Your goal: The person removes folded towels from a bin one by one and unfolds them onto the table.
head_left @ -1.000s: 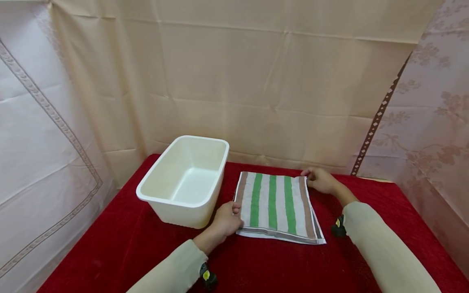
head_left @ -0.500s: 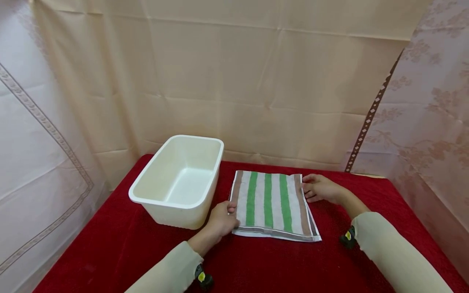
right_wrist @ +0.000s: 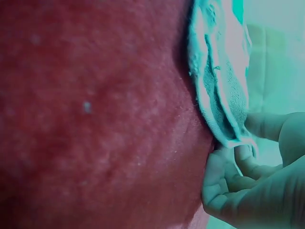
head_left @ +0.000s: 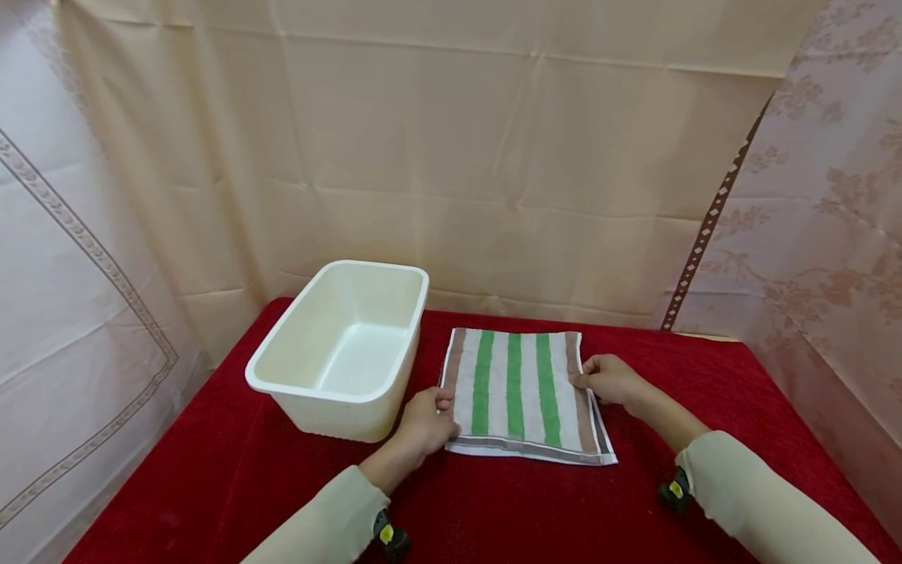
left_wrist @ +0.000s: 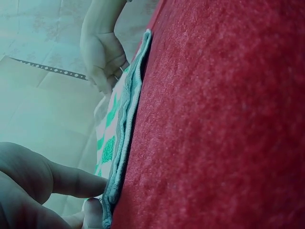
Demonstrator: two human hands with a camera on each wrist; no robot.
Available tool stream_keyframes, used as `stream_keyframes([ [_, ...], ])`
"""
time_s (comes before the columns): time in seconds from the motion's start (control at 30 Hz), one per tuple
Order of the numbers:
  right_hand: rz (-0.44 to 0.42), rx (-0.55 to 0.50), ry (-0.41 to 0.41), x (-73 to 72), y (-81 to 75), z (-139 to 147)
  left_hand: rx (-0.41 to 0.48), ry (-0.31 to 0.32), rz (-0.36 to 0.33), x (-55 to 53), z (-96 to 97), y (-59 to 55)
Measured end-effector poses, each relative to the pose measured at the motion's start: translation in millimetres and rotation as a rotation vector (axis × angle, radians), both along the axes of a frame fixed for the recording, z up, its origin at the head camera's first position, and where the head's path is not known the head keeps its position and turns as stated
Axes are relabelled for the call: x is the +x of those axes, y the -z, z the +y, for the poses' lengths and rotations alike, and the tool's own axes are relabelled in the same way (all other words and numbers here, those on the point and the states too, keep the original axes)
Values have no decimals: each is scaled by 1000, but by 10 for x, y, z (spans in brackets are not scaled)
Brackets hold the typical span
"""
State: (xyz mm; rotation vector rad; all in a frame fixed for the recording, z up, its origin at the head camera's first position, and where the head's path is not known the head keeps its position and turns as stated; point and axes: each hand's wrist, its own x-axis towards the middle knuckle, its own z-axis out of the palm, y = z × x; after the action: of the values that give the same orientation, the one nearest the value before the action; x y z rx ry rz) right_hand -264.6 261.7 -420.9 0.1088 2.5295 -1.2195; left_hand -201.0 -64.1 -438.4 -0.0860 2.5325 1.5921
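A folded towel [head_left: 528, 392], white with green and brown stripes, lies flat on the red cloth in the head view. At its left edge my left hand [head_left: 425, 423] pinches the layers; the left wrist view shows that thumb [left_wrist: 78, 181] against the folded edge. My right hand [head_left: 615, 381] grips the right edge about midway along. In the right wrist view, its thumb [right_wrist: 267, 125] is on the upper face and its other fingers curl beneath the towel's layered edge [right_wrist: 221, 100]. The fingertips under the towel are partly hidden.
A deep white plastic basin [head_left: 282, 385] stands just left of the towel, close to my left hand. Red cloth [head_left: 521, 509] covers the table. A beige curtain [head_left: 423, 157] hangs behind, with patterned cloth [head_left: 831, 235] at the right side.
My right hand has come off the towel's far right corner, slid nearer along the right edge and taken hold there. The left hand keeps its place on the towel; the head view has shifted slightly.
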Motion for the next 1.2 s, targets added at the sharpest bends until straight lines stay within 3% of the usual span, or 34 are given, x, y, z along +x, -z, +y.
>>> stream_keyframes([
  [0.1,-31,-52,31,43,-4,0,4,3,0,0,-5,2],
  [0.23,-106,-204,54,96,27,7,13,6,-5,-6,-10,-6],
  [0.43,-98,-325,76,152,107,43,16,12,-3,-10,-17,-20],
  [0.77,-70,-212,92,262,46,8,13,-4,-18,-10,3,-25],
  [0.93,-79,-213,88,304,33,26,-4,5,-6,-3,14,-23],
  [1.2,-100,-207,72,243,47,116,12,12,14,58,7,-68],
])
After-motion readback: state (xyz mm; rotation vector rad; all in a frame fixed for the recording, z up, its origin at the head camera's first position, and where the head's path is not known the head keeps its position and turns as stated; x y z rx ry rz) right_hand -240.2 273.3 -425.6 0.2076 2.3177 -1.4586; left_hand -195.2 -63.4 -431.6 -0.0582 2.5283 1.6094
